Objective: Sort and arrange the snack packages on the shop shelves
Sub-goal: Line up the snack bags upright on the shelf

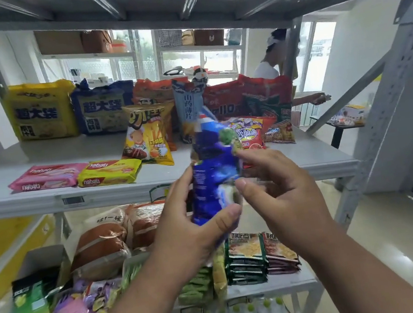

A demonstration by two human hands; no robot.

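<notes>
Snack packages are sitting partly sorted on a grey metal shop shelf (307,160) as a person is holding one more bag up in front of it. At far left on the middle shelf, a yellow multipack (41,112) and a blue multipack (103,108) are standing upright side by side at the back, with a pink wafer pack (46,177) and a yellow wafer pack (109,172) lying flat just beside each other near the front edge. Further right, a yellow chip bag (148,138) is leaning upright, and beyond it red and orange bags are crowding together in a looser overlapping cluster, suggesting that side is awaiting tidying. Below, the lower shelf is holding a jumble of bread bags, purple sweets and stacked packets, seemingly unsorted. At centre, the left hand (186,228) is gripping the lower part of a blue snack bag (214,171), thumb across its front and fingers curled behind, while the right hand (276,186) is pinching the bag's right edge between thumb and fingertips. The blurred bag is being held in the air, touching no shelf, its long axis near vertical, top end pointing up and slightly right toward the middle shelf, not yet placed.
</notes>
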